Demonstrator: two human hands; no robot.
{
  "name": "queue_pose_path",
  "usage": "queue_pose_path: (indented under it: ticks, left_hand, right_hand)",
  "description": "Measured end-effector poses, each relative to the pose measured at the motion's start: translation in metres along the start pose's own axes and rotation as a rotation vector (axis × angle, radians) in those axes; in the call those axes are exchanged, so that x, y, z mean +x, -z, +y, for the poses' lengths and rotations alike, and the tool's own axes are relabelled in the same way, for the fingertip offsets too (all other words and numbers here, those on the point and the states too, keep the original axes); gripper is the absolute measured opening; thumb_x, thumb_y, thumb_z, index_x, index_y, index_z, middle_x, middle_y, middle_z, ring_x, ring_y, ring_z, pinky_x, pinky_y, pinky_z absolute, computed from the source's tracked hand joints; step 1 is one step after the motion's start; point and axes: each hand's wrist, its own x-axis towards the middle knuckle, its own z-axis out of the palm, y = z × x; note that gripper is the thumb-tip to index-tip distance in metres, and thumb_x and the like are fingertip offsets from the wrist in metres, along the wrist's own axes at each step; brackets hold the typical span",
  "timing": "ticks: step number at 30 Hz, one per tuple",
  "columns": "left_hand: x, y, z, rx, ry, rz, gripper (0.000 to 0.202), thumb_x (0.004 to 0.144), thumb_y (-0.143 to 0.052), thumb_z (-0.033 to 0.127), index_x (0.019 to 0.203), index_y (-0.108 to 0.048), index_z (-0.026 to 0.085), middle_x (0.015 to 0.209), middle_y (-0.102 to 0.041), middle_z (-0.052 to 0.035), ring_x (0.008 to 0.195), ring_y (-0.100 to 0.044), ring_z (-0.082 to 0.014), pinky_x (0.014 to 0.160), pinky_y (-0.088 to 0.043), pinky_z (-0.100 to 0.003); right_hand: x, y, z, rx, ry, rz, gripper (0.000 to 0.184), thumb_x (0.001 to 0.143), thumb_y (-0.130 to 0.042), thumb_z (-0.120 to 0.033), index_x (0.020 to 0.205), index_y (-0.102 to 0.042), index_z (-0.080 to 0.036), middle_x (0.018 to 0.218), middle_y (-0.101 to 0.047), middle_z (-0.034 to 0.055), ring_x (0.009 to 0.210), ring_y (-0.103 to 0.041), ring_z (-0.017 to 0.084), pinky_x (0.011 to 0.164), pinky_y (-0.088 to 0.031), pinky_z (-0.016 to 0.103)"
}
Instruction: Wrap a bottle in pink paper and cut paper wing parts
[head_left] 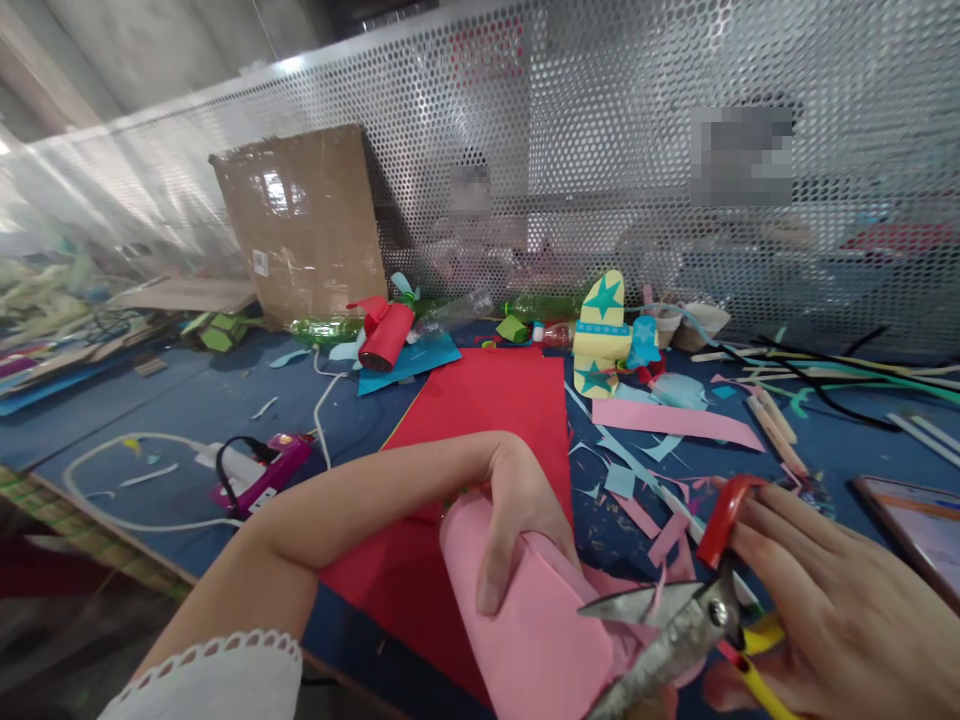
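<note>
Pink roll [536, 630] beside parted scissors [690, 632]
At the near edge of the bench [180, 390], the left hand [525, 510] clasps the pink roll (probably steadying it for the blades); the right hand [832, 590] holds the scissors, blades parted at the roll's end.

The cylinder [540, 635] is plain pink; at its three o'clock, silver-bladed scissors [718, 612] have red and yellow handles [724, 520]. The sheet [502, 395] is red, the worktop [217, 400] dark blue; at one o'clock, a pale-yellow model plane [602, 346] bears teal stars [603, 298].
</note>
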Motion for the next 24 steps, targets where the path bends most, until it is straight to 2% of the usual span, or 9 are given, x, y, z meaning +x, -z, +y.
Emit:
queue_pose_path:
  ticks: [3,8,12,18,24]
  left_hand:
    - [0.003,-0.001,0.004,-0.010,0.029,0.002,0.052,0.032,-0.090,0.011,0.083,-0.077,0.013,0.078,-0.073,0.0038,0.088,-0.071,-0.0305,0.082,-0.056,-0.030]
    - [0.004,-0.003,0.008,-0.029,0.058,0.064,0.056,0.030,-0.090,0.014,0.085,-0.077,0.014,0.075,-0.073,0.0046,0.086,-0.071,-0.0308,0.077,-0.058,-0.030]
    - [0.004,-0.005,0.009,-0.026,0.057,0.023,0.045,0.035,-0.088,0.009,0.079,-0.077,0.013,0.074,-0.072,0.0043,0.085,-0.071,-0.0294,0.077,-0.058,-0.029]
    - [0.004,-0.012,0.020,-0.030,-0.005,0.158,0.050,0.030,-0.090,0.018,0.077,-0.077,0.013,0.067,-0.070,0.0064,0.070,-0.072,-0.0283,0.064,-0.060,-0.027]
    - [0.007,-0.003,0.005,0.034,-0.084,0.008,0.046,0.037,-0.088,0.013,0.081,-0.076,0.012,0.070,-0.070,0.0047,0.083,-0.072,-0.0307,0.073,-0.059,-0.029]
  right_hand:
    - [0.004,0.003,0.001,0.042,-0.002,0.005,0.048,0.097,-0.029,-0.054,0.085,-0.057,-0.016,0.070,-0.064,0.0121,0.070,-0.065,0.025,0.057,-0.056,0.031]
    - [0.007,0.003,0.000,0.005,0.051,-0.036,0.052,0.098,-0.015,-0.054,0.086,-0.050,-0.017,0.066,-0.066,0.0141,0.065,-0.068,0.026,0.054,-0.057,0.034]
    - [0.006,0.002,0.000,-0.013,0.076,-0.035,0.052,0.098,-0.013,-0.054,0.090,-0.048,-0.017,0.065,-0.068,0.0151,0.064,-0.070,0.028,0.054,-0.059,0.036]
    - [0.009,0.003,-0.001,0.054,0.062,-0.030,0.042,0.100,-0.016,-0.047,0.090,-0.046,-0.019,0.059,-0.068,0.0120,0.058,-0.070,0.026,0.049,-0.058,0.033]
    - [0.010,0.004,0.001,0.072,0.078,-0.018,0.037,0.100,-0.018,-0.046,0.092,-0.045,-0.023,0.059,-0.069,0.0086,0.058,-0.071,0.026,0.052,-0.058,0.034]
